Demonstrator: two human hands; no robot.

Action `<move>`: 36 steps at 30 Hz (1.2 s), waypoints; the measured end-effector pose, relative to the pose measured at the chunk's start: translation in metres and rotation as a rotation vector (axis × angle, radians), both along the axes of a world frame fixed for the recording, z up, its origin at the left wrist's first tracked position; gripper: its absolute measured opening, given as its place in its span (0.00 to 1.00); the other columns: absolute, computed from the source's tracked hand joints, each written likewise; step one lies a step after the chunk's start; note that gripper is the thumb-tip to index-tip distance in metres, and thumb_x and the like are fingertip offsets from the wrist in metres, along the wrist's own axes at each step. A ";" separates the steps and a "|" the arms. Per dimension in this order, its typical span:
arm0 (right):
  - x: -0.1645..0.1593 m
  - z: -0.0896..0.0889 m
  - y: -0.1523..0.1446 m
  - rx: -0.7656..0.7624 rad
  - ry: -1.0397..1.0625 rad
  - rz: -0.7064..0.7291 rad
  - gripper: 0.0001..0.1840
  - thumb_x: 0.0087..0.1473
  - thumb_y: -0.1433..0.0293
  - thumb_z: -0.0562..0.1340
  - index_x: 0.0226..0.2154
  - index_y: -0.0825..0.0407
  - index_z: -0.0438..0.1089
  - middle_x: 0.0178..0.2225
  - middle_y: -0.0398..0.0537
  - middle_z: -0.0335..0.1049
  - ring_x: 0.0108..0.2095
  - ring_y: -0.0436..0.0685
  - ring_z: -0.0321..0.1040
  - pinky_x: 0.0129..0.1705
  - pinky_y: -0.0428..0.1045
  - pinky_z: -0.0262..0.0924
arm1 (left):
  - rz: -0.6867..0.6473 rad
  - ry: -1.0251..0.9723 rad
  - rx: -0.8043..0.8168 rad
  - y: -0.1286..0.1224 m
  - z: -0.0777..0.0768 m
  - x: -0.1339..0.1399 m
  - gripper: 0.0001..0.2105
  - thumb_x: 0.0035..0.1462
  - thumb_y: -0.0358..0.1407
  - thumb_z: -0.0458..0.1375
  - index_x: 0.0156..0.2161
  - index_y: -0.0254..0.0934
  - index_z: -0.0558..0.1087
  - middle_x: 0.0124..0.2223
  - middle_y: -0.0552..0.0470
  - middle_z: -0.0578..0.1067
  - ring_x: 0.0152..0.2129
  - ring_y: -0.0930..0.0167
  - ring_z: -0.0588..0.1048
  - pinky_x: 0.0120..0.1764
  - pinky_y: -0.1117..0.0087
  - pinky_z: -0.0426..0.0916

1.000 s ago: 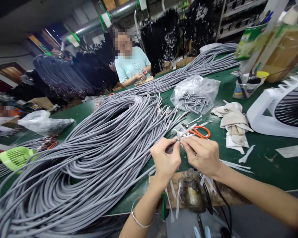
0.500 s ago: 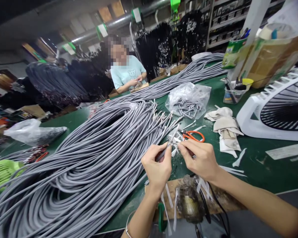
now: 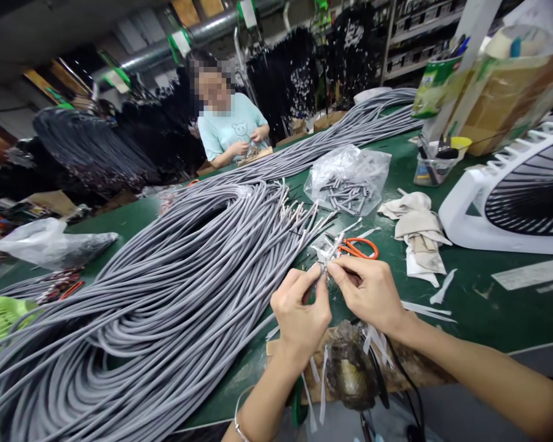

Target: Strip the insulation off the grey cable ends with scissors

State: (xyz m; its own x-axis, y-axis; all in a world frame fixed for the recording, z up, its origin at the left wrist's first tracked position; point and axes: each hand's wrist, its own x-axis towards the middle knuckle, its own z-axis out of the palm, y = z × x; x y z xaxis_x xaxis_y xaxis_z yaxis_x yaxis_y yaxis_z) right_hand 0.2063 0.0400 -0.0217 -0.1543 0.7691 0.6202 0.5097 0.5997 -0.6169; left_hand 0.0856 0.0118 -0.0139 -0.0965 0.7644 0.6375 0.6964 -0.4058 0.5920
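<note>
My left hand (image 3: 301, 313) is closed in a pinch on the end of a grey cable (image 3: 323, 267). Against it presses my right hand (image 3: 371, 291), thumb and forefinger together at the cable's tip; the small piece between them is too hidden to make out. Just beyond the fingertips lie white strips (image 3: 327, 250) and orange-handled cutters (image 3: 360, 248). A large coiled bundle of grey cables (image 3: 179, 264) fills the table to the left, its pale stripped ends pointing towards my hands.
Below my hands, a grimy metal device (image 3: 354, 374) sits on a wooden board (image 3: 412, 362). A clear bag of grey tube pieces (image 3: 348, 181), crumpled cloth (image 3: 419, 230) and a white fan (image 3: 470, 215) stand right. Across the table sits a person in a light-blue shirt (image 3: 235, 126).
My left hand has moved slightly right, and the fingertips of both hands have come together at the cable end. The co-worker's hands have drawn apart a little.
</note>
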 end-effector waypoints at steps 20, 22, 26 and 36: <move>0.002 -0.003 0.005 0.174 -0.102 -0.033 0.12 0.55 0.71 0.54 0.25 0.55 0.69 0.21 0.44 0.67 0.21 0.48 0.60 0.27 0.44 0.53 | -0.111 -0.548 -0.301 0.012 0.002 -0.018 0.10 0.48 0.37 0.58 0.32 0.30 0.76 0.27 0.49 0.77 0.23 0.71 0.74 0.25 0.75 0.68; 0.001 -0.002 0.003 0.156 -0.115 -0.031 0.12 0.55 0.71 0.53 0.25 0.55 0.69 0.21 0.45 0.67 0.21 0.48 0.61 0.27 0.44 0.53 | -0.122 -0.514 -0.292 0.011 0.002 -0.017 0.09 0.49 0.36 0.58 0.32 0.31 0.76 0.28 0.49 0.77 0.24 0.71 0.75 0.26 0.75 0.68; -0.002 -0.001 0.002 0.124 -0.112 -0.001 0.13 0.56 0.70 0.53 0.26 0.55 0.69 0.22 0.46 0.68 0.22 0.48 0.62 0.29 0.44 0.54 | -0.125 -0.450 -0.256 0.008 0.001 -0.014 0.07 0.49 0.34 0.58 0.33 0.32 0.76 0.28 0.50 0.77 0.24 0.72 0.75 0.28 0.76 0.69; -0.003 0.002 0.003 0.013 -0.029 0.007 0.14 0.55 0.70 0.54 0.21 0.55 0.66 0.16 0.40 0.60 0.17 0.45 0.53 0.23 0.43 0.48 | -0.114 -0.373 -0.189 0.004 -0.001 -0.012 0.06 0.48 0.32 0.59 0.33 0.34 0.76 0.27 0.51 0.74 0.22 0.74 0.72 0.25 0.76 0.67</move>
State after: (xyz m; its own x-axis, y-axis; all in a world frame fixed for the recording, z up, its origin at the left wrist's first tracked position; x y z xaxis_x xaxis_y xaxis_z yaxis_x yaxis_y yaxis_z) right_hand 0.2035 0.0426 -0.0199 -0.1774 0.7599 0.6254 0.5232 0.6110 -0.5940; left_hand 0.0734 0.0162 -0.0150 -0.2014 0.8835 0.4230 0.3778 -0.3283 0.8657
